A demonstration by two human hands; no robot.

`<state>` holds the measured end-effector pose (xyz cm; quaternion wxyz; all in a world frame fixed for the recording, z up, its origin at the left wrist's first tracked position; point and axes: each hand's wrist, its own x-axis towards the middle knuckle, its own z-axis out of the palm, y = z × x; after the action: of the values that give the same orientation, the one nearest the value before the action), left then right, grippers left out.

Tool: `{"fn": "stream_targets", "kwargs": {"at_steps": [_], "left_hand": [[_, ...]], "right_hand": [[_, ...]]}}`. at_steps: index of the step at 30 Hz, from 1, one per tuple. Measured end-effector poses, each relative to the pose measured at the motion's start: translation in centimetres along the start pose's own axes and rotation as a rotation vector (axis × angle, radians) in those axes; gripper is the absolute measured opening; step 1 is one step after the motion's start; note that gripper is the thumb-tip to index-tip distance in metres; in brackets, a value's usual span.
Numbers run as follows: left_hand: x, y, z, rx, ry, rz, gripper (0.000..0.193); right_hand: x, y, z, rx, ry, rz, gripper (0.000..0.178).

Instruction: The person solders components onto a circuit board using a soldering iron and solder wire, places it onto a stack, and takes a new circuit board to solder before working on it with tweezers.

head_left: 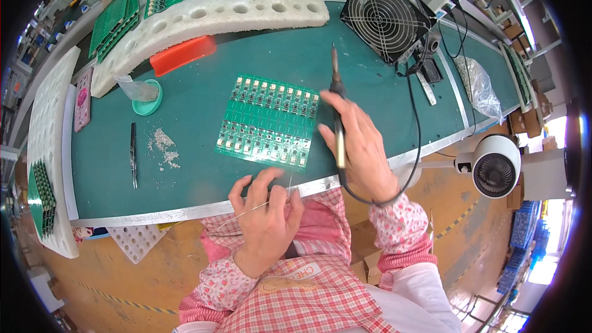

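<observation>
A green circuit board panel [268,120] with rows of small components lies flat on the green mat in front of me. My right hand [364,148] is at the panel's right edge, its fingers around a soldering iron [337,108]. The iron's tip points away from me, beyond the panel and apart from it. My left hand [266,216] is at the table's front edge, just below the panel. Its curled fingers pinch a thin solder wire [251,209], which crosses the fingers and sticks up near the panel's lower edge.
Tweezers [134,155] and small pale loose parts [164,148] lie on the left. Behind them are a turquoise lid [147,106], a red box [182,55] and foam racks [237,15] bearing boards. A black fan [385,15] stands far right; the iron's cord [418,123] loops beside my right wrist.
</observation>
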<state>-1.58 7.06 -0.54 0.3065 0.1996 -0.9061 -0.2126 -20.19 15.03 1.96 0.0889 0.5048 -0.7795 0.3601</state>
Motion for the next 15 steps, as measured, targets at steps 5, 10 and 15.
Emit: {"fn": "stream_targets", "kwargs": {"at_steps": [5,10,15], "left_hand": [[-0.4,-0.1,0.4,-0.037,0.003,0.013,0.022],[-0.5,-0.1,0.1,-0.064,-0.003,-0.001,0.022],[-0.6,-0.5,-0.1,-0.091,-0.005,-0.024,0.022]], "right_hand": [[2.1,1.5,1.6,-0.052,-0.167,-0.044,0.056],[2.2,1.5,1.8,0.159,-0.127,0.030,0.060],[2.8,1.8,1.7,0.348,-0.102,0.266,0.062]]}}
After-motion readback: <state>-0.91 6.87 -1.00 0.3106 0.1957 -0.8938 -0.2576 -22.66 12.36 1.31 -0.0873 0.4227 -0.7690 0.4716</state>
